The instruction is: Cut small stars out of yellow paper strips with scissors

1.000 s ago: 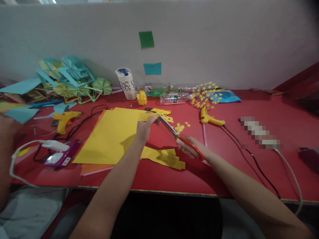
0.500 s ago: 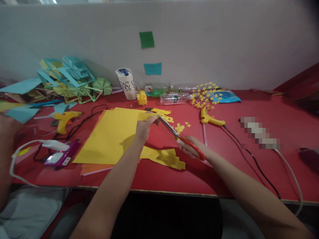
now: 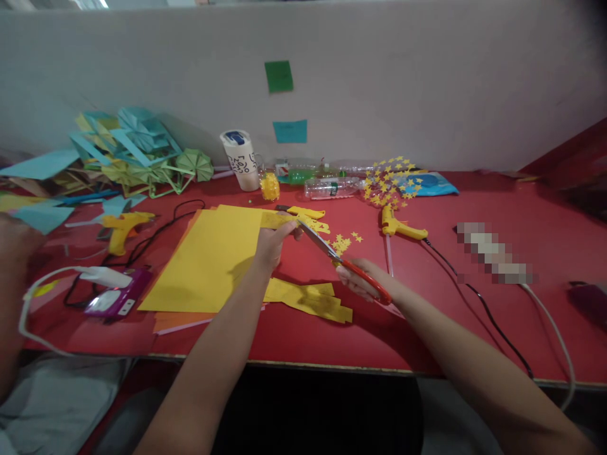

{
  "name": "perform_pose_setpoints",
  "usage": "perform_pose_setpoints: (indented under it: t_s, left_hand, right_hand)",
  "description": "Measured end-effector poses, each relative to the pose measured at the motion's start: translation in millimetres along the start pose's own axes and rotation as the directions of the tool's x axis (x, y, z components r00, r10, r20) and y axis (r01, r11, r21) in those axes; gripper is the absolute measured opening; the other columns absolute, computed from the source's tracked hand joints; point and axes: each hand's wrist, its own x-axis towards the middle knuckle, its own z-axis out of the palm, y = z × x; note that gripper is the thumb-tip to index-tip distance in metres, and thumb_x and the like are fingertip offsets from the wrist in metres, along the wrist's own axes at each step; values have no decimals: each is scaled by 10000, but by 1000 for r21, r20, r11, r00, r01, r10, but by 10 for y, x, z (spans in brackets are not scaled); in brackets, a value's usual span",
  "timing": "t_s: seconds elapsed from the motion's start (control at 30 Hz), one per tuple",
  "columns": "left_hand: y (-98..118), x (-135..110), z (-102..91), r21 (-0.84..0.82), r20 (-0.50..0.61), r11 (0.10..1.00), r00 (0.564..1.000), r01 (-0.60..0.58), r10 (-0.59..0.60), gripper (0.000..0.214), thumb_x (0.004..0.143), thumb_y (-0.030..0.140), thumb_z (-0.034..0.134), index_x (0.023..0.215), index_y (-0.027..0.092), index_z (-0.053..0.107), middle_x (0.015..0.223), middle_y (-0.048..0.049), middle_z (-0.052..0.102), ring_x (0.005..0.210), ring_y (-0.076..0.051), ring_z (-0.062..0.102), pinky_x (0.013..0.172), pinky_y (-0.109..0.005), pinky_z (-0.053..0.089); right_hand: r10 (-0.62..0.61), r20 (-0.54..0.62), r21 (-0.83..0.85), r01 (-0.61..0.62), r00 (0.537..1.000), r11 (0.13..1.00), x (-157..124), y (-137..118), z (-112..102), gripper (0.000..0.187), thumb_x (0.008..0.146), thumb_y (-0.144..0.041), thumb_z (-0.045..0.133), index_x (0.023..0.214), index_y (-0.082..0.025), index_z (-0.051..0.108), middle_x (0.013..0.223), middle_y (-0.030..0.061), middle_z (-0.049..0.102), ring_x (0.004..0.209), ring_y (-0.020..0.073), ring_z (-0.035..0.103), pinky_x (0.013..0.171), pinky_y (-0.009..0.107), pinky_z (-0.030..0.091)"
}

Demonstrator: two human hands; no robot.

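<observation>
My left hand [image 3: 275, 243] pinches a yellow paper strip [image 3: 274, 220] above the red table. In my right hand [image 3: 358, 281] are red-handled scissors [image 3: 364, 279], their blades pointing up and left with the tips at the strip's end by my left fingers. Small yellow paper stars [image 3: 340, 242] lie in a loose pile just beyond the scissors. Below my hands rest several cut yellow strips [image 3: 315, 300]. A stack of yellow sheets [image 3: 199, 259], with orange ones under it, is partly covered by my left arm.
A yellow glue gun [image 3: 403, 227] stands right of the stars, its cord trailing to the table's front edge. Plastic bottles [image 3: 332, 188] and a white tumbler [image 3: 240, 161] line the wall. At left are another glue gun [image 3: 124, 229], a purple power strip [image 3: 118, 297] and another person's arm [image 3: 14, 284].
Hardly anything differs. My left hand and the paper strip have shifted very slightly left; the scissors stay in almost the same place.
</observation>
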Motion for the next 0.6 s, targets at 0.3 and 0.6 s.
perform_pose_setpoints:
  t_s: [0.3,0.6]
  left_hand:
    - [18,2,21,-8,-17,1000,1000,0,0,68,645,198,611,654,161,554,495,29,544,480,-109,540,495,-248,430]
    - [13,-3,13,-9,-13,1000,1000,-4,4,74,660,199,614,646,156,556,509,22,557,496,-106,546,501,-243,430]
  right_hand:
    - [33,2,0,-33,999,999,0,2,0,438,782,-567,532,592,-195,401,428,-83,347,289,26,292,266,172,218]
    - [44,-4,-2,-44,999,999,32,45,0,427,773,-551,555,595,-197,396,433,-84,348,293,31,300,254,177,229]
